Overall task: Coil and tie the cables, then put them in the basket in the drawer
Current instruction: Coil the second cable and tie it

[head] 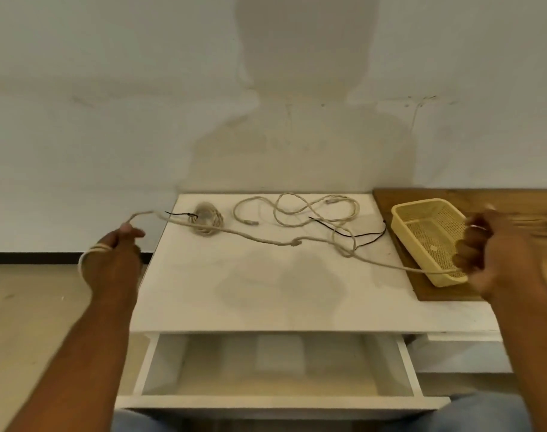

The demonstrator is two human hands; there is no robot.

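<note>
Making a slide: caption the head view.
Beige braided cable looped round the left hand, held by the right hand; tied coil, loose cable, yellow plastic basket nearby; white drawer open.

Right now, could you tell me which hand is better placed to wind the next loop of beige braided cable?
Probably the right hand: it holds the free run of the beige braided cable, while the left hand is wrapped in loops.

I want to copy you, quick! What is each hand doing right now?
Left hand: grips the cable, loops wound round it.
Right hand: curled on the same cable's other end, blurred.
</note>
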